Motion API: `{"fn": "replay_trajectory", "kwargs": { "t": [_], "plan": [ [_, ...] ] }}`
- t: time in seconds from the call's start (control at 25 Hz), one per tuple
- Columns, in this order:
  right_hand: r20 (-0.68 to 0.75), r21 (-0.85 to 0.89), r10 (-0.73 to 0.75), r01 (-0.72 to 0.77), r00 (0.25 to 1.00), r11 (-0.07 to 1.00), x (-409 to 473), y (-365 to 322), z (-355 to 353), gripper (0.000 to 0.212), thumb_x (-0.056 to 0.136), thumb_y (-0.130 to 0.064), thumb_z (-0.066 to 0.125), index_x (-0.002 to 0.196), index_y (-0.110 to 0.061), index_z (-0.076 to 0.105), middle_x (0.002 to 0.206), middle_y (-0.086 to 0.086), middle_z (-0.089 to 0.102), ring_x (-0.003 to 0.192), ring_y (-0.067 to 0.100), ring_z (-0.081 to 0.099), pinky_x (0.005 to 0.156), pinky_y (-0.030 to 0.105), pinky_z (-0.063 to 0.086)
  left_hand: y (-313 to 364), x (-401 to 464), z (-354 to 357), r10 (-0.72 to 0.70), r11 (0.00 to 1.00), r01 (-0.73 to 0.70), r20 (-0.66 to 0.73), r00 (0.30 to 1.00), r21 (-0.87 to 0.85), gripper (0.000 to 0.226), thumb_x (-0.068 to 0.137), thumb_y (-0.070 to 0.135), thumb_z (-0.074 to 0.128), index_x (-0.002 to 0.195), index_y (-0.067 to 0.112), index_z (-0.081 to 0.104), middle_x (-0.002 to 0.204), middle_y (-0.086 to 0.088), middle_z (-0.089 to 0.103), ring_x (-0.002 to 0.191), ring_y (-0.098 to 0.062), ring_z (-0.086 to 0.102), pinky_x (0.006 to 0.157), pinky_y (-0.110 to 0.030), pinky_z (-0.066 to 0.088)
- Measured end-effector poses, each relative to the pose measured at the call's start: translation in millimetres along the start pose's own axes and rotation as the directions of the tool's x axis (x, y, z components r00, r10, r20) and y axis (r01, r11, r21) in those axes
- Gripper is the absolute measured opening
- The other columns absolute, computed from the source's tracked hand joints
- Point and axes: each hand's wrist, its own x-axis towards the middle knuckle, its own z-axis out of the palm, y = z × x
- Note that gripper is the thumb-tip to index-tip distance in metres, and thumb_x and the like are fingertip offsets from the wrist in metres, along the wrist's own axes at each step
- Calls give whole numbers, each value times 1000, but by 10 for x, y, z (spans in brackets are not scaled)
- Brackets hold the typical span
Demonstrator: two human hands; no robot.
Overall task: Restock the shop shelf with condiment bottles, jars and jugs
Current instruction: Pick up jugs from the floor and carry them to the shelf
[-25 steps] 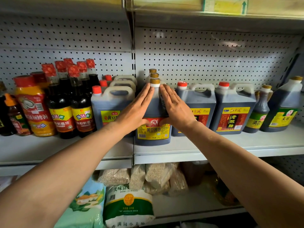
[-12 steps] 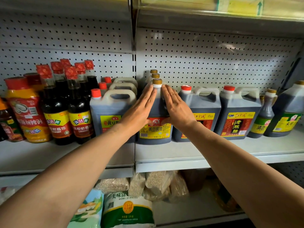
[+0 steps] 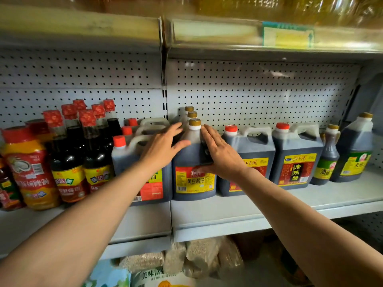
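Observation:
A dark soy sauce jug (image 3: 194,181) with a gold cap and a yellow-red label stands on the grey shelf (image 3: 228,214), at the front of a row of two more gold-capped jugs. My left hand (image 3: 163,147) lies flat against its left side, thumb across its shoulder. My right hand (image 3: 222,156) presses its right side, thumb on the label. The jug's front is level with the red-capped jugs to its left (image 3: 145,183) and right (image 3: 248,162).
Tall red-capped sauce bottles (image 3: 68,158) and a big orange bottle (image 3: 27,166) fill the shelf's left end. A vinegar jug (image 3: 296,162), a small bottle (image 3: 328,160) and another jug (image 3: 354,154) stand to the right. Bagged goods (image 3: 203,255) lie below. An upper shelf edge (image 3: 217,34) hangs overhead.
The gold-capped jug has slid back from ahead of its neighbours into line with them, both hands staying on its sides. The view has tilted upward.

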Motion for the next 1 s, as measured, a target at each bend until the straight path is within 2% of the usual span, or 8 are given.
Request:
{"fn": "replay_trajectory", "kwargs": {
  "t": [0.12, 0.2, 0.32, 0.4, 0.52, 0.6, 0.72, 1.0],
  "plan": [
    [-98, 507, 250, -168, 963, 845, 117, -90, -47, 90, 91, -48, 66, 158, -12, 19, 165, 3, 18, 152, 15, 16, 124, 31, 18, 129, 67, 30, -27, 979, 26, 1, 1000, 202, 47, 104, 45, 32, 144, 25, 47, 137, -10, 59, 130, -30, 47, 110, -32, 24],
    [-11, 697, 412, -289, 911, 657, 277, -153, -89, 78, 99, -57, 47, 159, -17, 17, 166, -1, 18, 152, 12, 17, 125, 34, 16, 187, 38, 133, 27, 958, -3, -81, 996, 285, 42, 108, 33, 29, 136, 18, 57, 125, -14, 66, 125, -29, 53, 110, -30, 16],
    [89, 738, 524, -410, 847, 536, 516, -219, -137, 84, 97, -68, 36, 160, -17, 16, 167, 2, 15, 153, 17, 14, 125, 37, 12, 137, 35, 224, 126, 944, -36, -259, 957, 328, 46, 104, 28, 30, 109, 10, 72, 89, -17, 75, 100, -32, 68, 105, -34, 21],
    [109, 741, 573, -451, 812, 498, 665, -211, -110, 94, 90, -80, 29, 159, -17, 20, 166, 3, 16, 154, 19, 12, 126, 41, 10, 75, 64, 275, 127, 943, -29, -276, 953, 333, 57, 102, 36, 20, 107, 13, 72, 85, -13, 76, 96, -28, 69, 105, -34, 23],
    [201, 768, 604, -506, 772, 392, 828, -106, -9, 128, 56, -107, 15, 144, -22, 54, 153, 10, 46, 144, 26, 38, 122, 47, 23, 71, 61, 302, 104, 951, -16, -272, 957, 308, 63, 101, 42, 15, 109, 14, 71, 89, -9, 76, 100, -24, 68, 107, -34, 23],
    [199, 739, 603, -523, 772, 425, 832, -137, -64, 119, 65, -103, 14, 127, -17, 68, 137, 12, 61, 129, 29, 53, 115, 45, 34, 61, 59, 307, 112, 946, -16, -278, 954, 325, 60, 101, 41, 16, 116, 17, 69, 89, -7, 76, 98, -23, 68, 106, -35, 24],
    [138, 645, 613, -540, 778, 540, 792, -181, -119, 89, 95, -75, 15, 121, -8, 67, 132, 20, 61, 122, 34, 55, 107, 43, 39, 50, 72, 315, 112, 949, -20, -278, 954, 314, 61, 101, 42, 13, 126, 19, 64, 94, -4, 76, 101, -22, 67, 108, -35, 23],
    [129, 620, 623, -553, 771, 557, 789, -202, -144, 86, 95, -74, 15, 118, -9, 67, 130, 22, 61, 119, 37, 56, 109, 49, 39, 41, 55, 314, 117, 943, -19, -278, 953, 331, 63, 101, 45, 11, 128, 20, 62, 91, -2, 76, 102, -22, 66, 108, -33, 19]
  ]
}}
